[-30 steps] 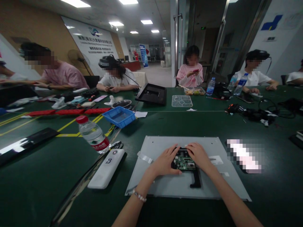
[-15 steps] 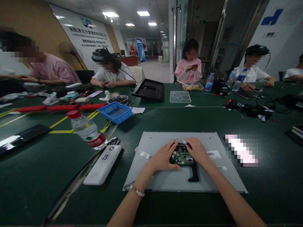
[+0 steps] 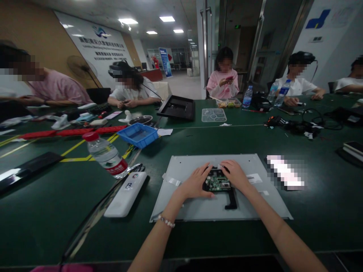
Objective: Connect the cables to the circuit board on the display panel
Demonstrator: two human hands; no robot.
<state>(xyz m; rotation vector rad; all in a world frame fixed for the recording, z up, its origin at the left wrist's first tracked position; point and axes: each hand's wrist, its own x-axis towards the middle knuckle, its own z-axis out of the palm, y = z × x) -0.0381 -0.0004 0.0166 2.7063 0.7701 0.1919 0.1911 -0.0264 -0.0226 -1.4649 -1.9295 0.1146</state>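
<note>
A green circuit board (image 3: 219, 183) in a black plastic frame (image 3: 232, 199) lies on a grey metal panel (image 3: 181, 160), with one arm of the frame pointing toward me. My left hand (image 3: 195, 182) curves around the board's left side, its fingertips at the far edge and its thumb at the near edge. On the other side, my right hand (image 3: 235, 174) grips the far right corner of the frame, its fingers bent over the edge and partly hiding it. A bracelet of beads (image 3: 166, 221) circles my left wrist.
Left of the panel lie a white power bank (image 3: 126, 194) and a water bottle (image 3: 106, 155). A blue tray (image 3: 138, 135) and a black monitor shell (image 3: 176, 107) stand farther back. A lit phone (image 3: 285, 172) is at the right. Several people sit around the table.
The camera view has shifted slightly. Both hands stay around the circuit board, with little visible movement against the panel.
</note>
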